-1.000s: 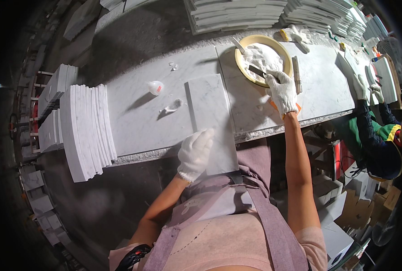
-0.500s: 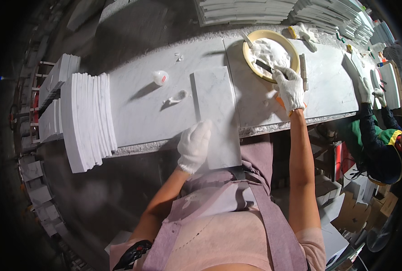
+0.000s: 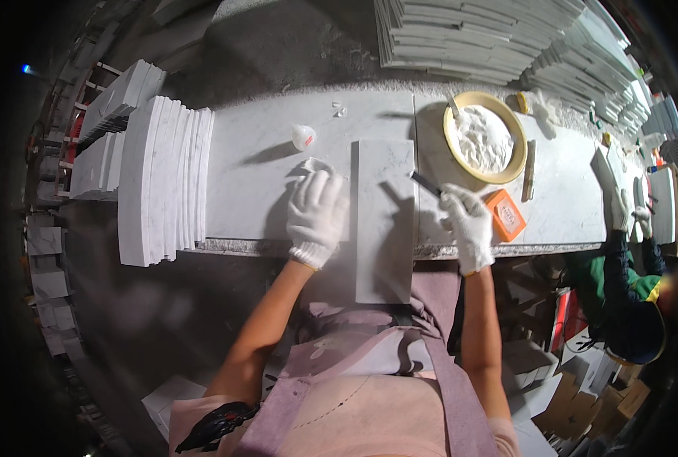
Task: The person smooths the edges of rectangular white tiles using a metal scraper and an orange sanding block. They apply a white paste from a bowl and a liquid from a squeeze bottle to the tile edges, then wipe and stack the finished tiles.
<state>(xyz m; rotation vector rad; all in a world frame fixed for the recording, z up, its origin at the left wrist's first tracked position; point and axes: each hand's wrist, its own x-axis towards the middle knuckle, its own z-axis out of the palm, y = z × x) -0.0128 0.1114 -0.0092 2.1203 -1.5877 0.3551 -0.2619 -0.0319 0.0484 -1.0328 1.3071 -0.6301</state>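
Both my hands wear white knit gloves. My right hand (image 3: 467, 225) grips a putty knife (image 3: 426, 183), its dark blade pointing left over a grey-white marble tile (image 3: 384, 236). That tile lies lengthwise, jutting past the table's near edge. Left of the tile, my left hand (image 3: 316, 213) has its fingers stretched toward a crumpled white wad (image 3: 320, 163); whether they touch it is hidden. A yellow bowl (image 3: 523, 145) of white paste (image 3: 482, 141), with a handle leaning on its rim, sits beyond my right hand. Beside that hand lies an orange box (image 3: 505, 216).
Upright tiles (image 3: 160, 183) are stacked at the table's left end, with more slabs (image 3: 476, 38) piled behind. A small white bottle (image 3: 304, 138) stands on the marble tabletop (image 3: 255, 190). A narrow bar (image 3: 530, 170) lies right of the bowl. A co-worker (image 3: 628, 297) works at far right.
My right hand has drawn the putty knife out of the bowl and back toward the tile. My left hand has left the tile's near end and moved forward to the crumpled wad.
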